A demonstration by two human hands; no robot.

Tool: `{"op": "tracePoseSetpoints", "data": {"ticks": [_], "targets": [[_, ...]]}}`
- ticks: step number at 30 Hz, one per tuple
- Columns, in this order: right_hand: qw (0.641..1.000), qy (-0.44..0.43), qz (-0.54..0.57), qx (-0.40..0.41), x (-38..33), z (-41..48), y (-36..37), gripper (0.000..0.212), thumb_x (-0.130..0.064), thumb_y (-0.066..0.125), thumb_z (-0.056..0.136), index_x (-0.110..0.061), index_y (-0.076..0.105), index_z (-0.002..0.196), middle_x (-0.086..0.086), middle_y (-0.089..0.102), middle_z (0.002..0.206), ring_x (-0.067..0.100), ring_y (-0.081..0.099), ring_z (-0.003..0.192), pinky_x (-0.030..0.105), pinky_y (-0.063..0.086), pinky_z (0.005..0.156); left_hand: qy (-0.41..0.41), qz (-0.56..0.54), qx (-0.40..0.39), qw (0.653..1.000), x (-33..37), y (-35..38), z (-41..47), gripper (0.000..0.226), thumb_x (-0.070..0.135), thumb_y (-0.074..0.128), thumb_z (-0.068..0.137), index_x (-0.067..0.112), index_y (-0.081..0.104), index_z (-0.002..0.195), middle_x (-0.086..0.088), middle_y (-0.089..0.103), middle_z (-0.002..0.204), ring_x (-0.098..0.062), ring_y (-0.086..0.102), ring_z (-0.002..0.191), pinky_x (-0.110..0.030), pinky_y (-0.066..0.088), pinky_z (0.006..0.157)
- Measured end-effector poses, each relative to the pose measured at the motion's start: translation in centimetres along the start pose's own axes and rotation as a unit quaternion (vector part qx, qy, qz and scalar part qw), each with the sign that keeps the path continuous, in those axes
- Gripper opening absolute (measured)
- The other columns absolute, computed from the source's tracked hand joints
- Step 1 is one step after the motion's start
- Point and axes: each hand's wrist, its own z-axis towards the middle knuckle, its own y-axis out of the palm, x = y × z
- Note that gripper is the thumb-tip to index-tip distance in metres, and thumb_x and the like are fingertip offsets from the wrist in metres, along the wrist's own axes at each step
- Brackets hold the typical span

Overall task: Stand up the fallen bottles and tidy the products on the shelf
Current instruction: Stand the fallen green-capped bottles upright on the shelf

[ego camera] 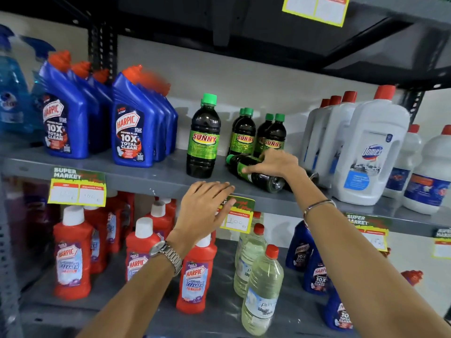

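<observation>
A dark Sunny bottle with a green cap [253, 173] lies on its side on the grey middle shelf [156, 176], cap pointing left. My right hand [274, 163] rests on top of it with fingers wrapped over its label. Another fallen bottle end [313, 178] shows just behind my right wrist. One Sunny bottle [203, 137] stands upright to the left, and several more [258, 135] stand behind the fallen one. My left hand [206, 207] hovers open in front of the shelf edge, below the upright bottle, holding nothing.
Blue Harpic bottles [136, 123] stand at the left of the same shelf, white Domex bottles [368, 152] at the right. Price tags [77, 187] hang on the shelf edge. The lower shelf holds red Harpic bottles [195, 274], clear bottles [262, 289] and blue ones [314, 267].
</observation>
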Motion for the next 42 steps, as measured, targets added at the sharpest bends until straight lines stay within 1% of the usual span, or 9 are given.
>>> {"op": "tracePoseSetpoints", "data": {"ticks": [5, 9, 15, 20, 24, 29, 32, 35, 42], "targets": [[0.999, 0.001, -0.007, 0.052, -0.3, 0.0, 0.7, 0.058, -0.075, 0.054, 0.063, -0.017, 0.05, 0.066, 0.001, 0.06, 0.076, 0.025, 0.057, 0.077, 0.03, 0.035, 0.067, -0.006, 0.001, -0.005, 1.0, 0.3, -0.2, 0.0, 0.032, 0.034, 0.05, 0.091, 0.014, 0.069, 0.106, 0.0, 0.072, 0.106, -0.016, 0.066, 0.096, -0.034, 0.048, 0.085], [0.99, 0.018, 0.09, 0.107, 0.5, -0.6, 1.2, 0.059, -0.07, 0.057, 0.063, -0.023, 0.065, 0.098, -0.001, 0.063, 0.081, 0.023, 0.054, 0.078, 0.03, 0.034, 0.068, -0.014, -0.001, -0.004, 1.0, 0.3, -0.2, 0.0, 0.032, 0.035, 0.05, 0.091, 0.015, 0.069, 0.106, 0.001, 0.072, 0.105, -0.014, 0.066, 0.096, -0.032, 0.045, 0.087], [0.935, 0.051, 0.251, 0.244, 0.3, -1.3, 2.8, 0.069, -0.065, 0.052, 0.075, -0.025, 0.047, 0.132, 0.008, 0.067, 0.115, 0.032, 0.059, 0.109, 0.035, 0.042, 0.079, -0.01, -0.002, 0.014, 1.0, 0.0, 0.4, -0.2, 0.03, 0.035, 0.051, 0.092, 0.016, 0.069, 0.107, 0.004, 0.072, 0.105, -0.012, 0.065, 0.096, -0.029, 0.043, 0.089], [0.919, 0.045, 0.326, 0.217, -0.5, -1.5, 4.0, 0.077, -0.056, 0.055, 0.081, -0.019, 0.029, 0.143, 0.014, 0.044, 0.141, 0.033, 0.043, 0.128, 0.046, 0.04, 0.096, -0.008, -0.007, 0.016, 1.0, -0.1, 0.6, -0.3, 0.031, 0.036, 0.051, 0.091, 0.017, 0.069, 0.108, 0.004, 0.071, 0.106, -0.012, 0.065, 0.098, -0.03, 0.044, 0.09], [0.893, 0.025, 0.398, 0.21, -0.8, -1.8, 4.0, 0.078, -0.045, 0.065, 0.079, -0.012, 0.027, 0.14, 0.017, 0.038, 0.139, 0.034, 0.04, 0.127, 0.044, 0.037, 0.099, -0.014, -0.008, 0.019, 1.0, -0.1, 0.6, -0.3, 0.03, 0.036, 0.051, 0.091, 0.017, 0.069, 0.108, 0.004, 0.071, 0.105, -0.012, 0.065, 0.097, -0.03, 0.043, 0.089], [0.918, 0.046, 0.358, 0.166, -0.4, -2.1, 3.0, 0.083, -0.052, 0.065, 0.075, -0.012, 0.028, 0.136, 0.013, 0.04, 0.14, 0.031, 0.044, 0.126, 0.045, 0.039, 0.099, -0.011, -0.019, 0.028, 0.999, -0.1, 0.7, -0.3, 0.029, 0.035, 0.053, 0.091, 0.017, 0.069, 0.106, 0.003, 0.072, 0.104, -0.014, 0.065, 0.096, -0.031, 0.046, 0.087], [0.889, 0.035, 0.394, 0.229, -0.5, -1.7, 0.4, 0.081, -0.05, 0.066, 0.075, -0.012, 0.029, 0.136, 0.011, 0.04, 0.139, 0.027, 0.044, 0.125, 0.042, 0.038, 0.102, -0.02, -0.018, 0.02, 0.999, -0.1, 0.8, -0.4, 0.03, 0.036, 0.051, 0.091, 0.017, 0.069, 0.107, 0.002, 0.072, 0.104, -0.014, 0.065, 0.096, -0.031, 0.043, 0.089], [0.861, 0.001, 0.469, 0.197, -0.8, -0.3, -2.8, 0.069, -0.032, 0.068, 0.078, -0.011, 0.035, 0.134, 0.01, 0.05, 0.134, 0.024, 0.049, 0.12, 0.037, 0.04, 0.101, -0.021, -0.015, 0.014, 1.0, -0.1, 0.7, -0.4, 0.03, 0.036, 0.051, 0.091, 0.017, 0.068, 0.108, 0.003, 0.071, 0.104, -0.014, 0.065, 0.096, -0.031, 0.042, 0.09], [0.876, -0.001, 0.468, 0.115, -0.8, 1.3, -4.3, 0.056, -0.01, 0.064, 0.077, -0.007, 0.043, 0.128, 0.018, 0.058, 0.124, 0.027, 0.057, 0.107, 0.033, 0.047, 0.083, -0.026, -0.009, -0.011, 1.0, 0.1, 0.4, -0.4, 0.034, 0.038, 0.048, 0.092, 0.018, 0.067, 0.111, 0.003, 0.071, 0.108, -0.014, 0.064, 0.099, -0.034, 0.045, 0.091]]}}
